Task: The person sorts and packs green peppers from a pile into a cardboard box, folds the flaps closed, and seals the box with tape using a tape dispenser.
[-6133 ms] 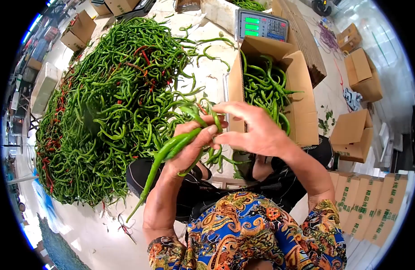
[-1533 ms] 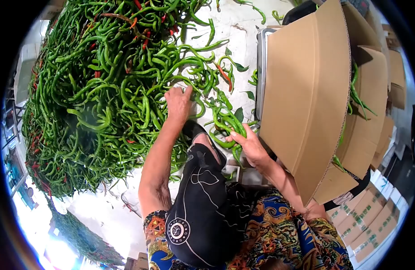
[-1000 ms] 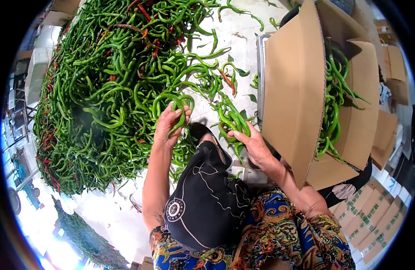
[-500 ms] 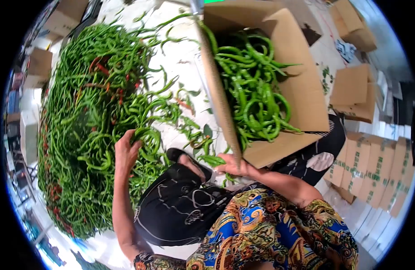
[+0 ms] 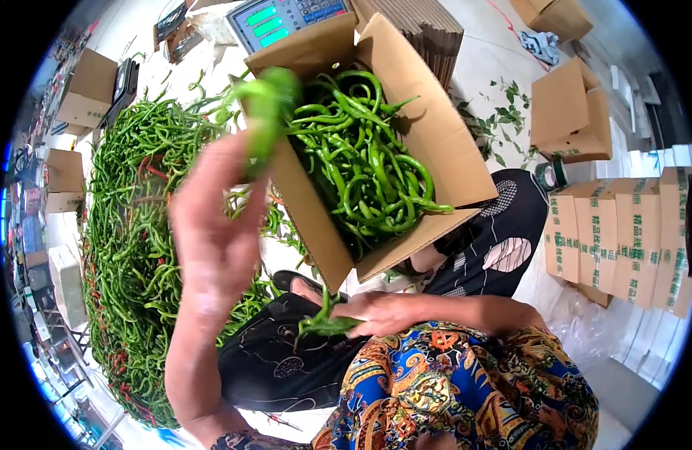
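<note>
My left hand [image 5: 218, 217] is raised between the pepper heap and the box, blurred, with its fingers closed on green chili peppers [image 5: 267, 112]. Those peppers are smeared by motion and overlap the box's left edge. Low over my lap, my right hand [image 5: 372, 313] is closed around a few green peppers [image 5: 323, 322], apart from the box. The open cardboard box [image 5: 454, 169] stands tilted in front of me, partly filled with curled green peppers [image 5: 372, 157]. To the left lies a large heap of green peppers [image 5: 132, 247] with some red ones mixed in.
A scale with a lit green display [image 5: 267, 22] stands behind the box, beside flattened cardboard [image 5: 428, 37]. Printed cartons [image 5: 593, 240] are stacked at the right, below an open carton [image 5: 567, 112]. Loose leaves [image 5: 507, 112] lie on the floor.
My left hand has lifted from the heap toward the box with peppers in it. My right hand has moved off the box's near edge to my lap. The view has shifted, bringing the scale in.
</note>
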### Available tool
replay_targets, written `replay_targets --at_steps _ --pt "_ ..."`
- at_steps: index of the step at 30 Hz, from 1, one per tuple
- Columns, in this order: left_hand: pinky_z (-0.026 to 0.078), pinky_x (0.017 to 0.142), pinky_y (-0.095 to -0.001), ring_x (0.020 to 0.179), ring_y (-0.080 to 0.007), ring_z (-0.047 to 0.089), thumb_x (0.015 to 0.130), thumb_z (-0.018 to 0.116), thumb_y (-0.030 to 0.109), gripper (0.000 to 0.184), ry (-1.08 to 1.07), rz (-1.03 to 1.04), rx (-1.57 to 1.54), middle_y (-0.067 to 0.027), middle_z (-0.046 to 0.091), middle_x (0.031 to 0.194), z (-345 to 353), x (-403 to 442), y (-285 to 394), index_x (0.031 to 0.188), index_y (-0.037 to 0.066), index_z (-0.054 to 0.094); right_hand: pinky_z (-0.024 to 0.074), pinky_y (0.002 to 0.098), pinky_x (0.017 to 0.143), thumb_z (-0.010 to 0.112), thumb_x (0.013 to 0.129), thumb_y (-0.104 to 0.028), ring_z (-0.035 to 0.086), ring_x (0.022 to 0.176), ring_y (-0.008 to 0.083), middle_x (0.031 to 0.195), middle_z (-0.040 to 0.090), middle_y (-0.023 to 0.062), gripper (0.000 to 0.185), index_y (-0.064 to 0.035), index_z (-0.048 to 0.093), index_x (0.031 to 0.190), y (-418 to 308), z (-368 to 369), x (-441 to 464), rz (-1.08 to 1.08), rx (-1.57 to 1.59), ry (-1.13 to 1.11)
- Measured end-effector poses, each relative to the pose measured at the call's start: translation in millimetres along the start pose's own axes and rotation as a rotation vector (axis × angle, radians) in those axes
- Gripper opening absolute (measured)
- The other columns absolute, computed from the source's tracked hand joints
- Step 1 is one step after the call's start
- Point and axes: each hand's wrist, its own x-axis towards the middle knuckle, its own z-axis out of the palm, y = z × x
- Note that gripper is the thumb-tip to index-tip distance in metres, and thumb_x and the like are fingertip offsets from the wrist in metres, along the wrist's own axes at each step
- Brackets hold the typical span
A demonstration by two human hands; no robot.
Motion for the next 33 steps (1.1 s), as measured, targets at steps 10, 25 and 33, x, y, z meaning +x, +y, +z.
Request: replay_targets --at_steps 10,25,33 --pt "0.05 0.083 -0.0258 0.09 -0.0118 0.064 0.094 0.061 0.013 0.025 -0.033 -0.367 -0.311 -0.0068 0.069 0.097 -14 -15 3 0.114 -0.003 0.064 0.0511 0.0331 0.062 0.062 0.091 -0.021 0.066 0.071 0.0201 0.094 0.068 0.0144 0.036 0.0017 0.053 0.118 -159 -143 -137 -0.234 0.197 0.01" --pt "0.045 0.093 -0.0309 0.105 -0.0155 0.057 0.092 0.061 0.017 0.035 0.15 -0.59 -0.421 -0.0067 0.062 0.112 1 -54 -18 0.123 -0.001 0.059 0.0481 0.0406 0.088 0.067 0.084 -0.037 0.06 0.098 0.0353 0.104 0.064 0.0159 0.046 -0.0001 0.061 0.112 -115 -192 -76 -0.049 -0.786 0.453" --pt "0.043 0.098 -0.0354 0.114 -0.0213 0.054 0.089 0.063 0.026 0.051 0.137 -0.691 -0.45 -0.0124 0.057 0.124 11 -47 -35 0.13 -0.002 0.051 0.0532 0.0341 0.082 0.073 0.083 -0.026 0.064 0.098 0.0248 0.116 0.062 0.0124 0.049 -0.004 0.058 0.123 -74 -246 -90 0.175 -0.466 1.161"
